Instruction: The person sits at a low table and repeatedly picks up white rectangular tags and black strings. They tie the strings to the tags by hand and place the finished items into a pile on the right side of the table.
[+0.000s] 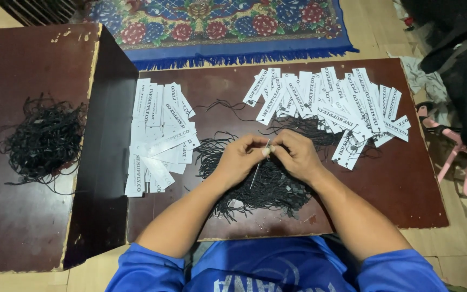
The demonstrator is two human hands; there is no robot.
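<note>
My left hand (240, 157) and my right hand (297, 155) meet over the middle of a low dark brown table (406, 200). Between their fingertips they pinch a narrow white paper tag (266, 151), seen edge-on, and a thin black string (255, 176) hangs down from it. Beneath the hands lies a heap of black strings (268, 189). A stack of white printed tags (158, 138) lies to the left. Several more white tags with strings (331, 103) are fanned out at the back right.
A taller dark brown box-like surface (22, 216) stands at the left with a tangle of black strings (44, 140) on it. A blue floral rug (217, 27) lies beyond the table. Dark bags and a pink frame (460, 157) sit at the right.
</note>
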